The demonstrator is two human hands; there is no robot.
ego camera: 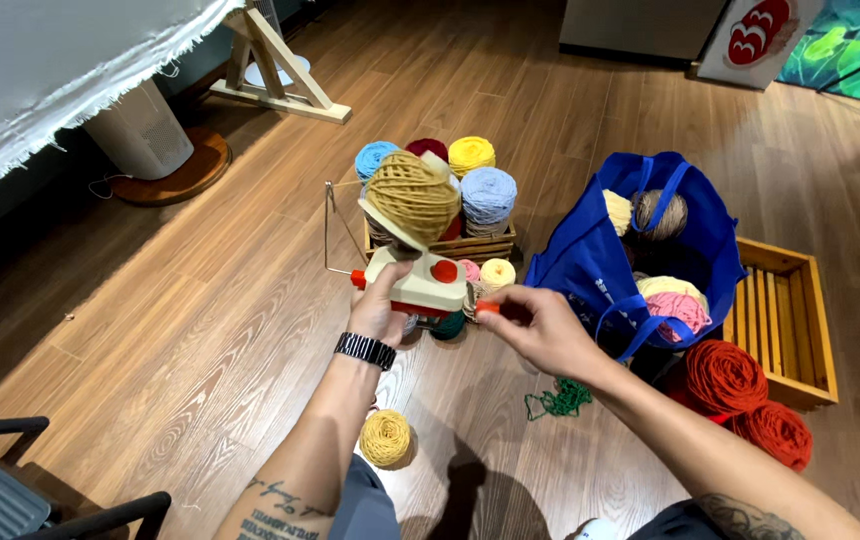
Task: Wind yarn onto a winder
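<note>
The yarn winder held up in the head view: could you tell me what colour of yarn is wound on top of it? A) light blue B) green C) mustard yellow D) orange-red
C: the cake of yarn on the yarn winder, which the left hand holds while the right hand pinches its crank, is mustard yellow.

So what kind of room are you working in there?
Likely a home craft or hobby room. It has a wood plank floor, a wooden crate of yarn balls, a blue tote bag holding more yarn, and a hand-cranked yarn winder held by the left hand, with the right hand at its crank.
</note>
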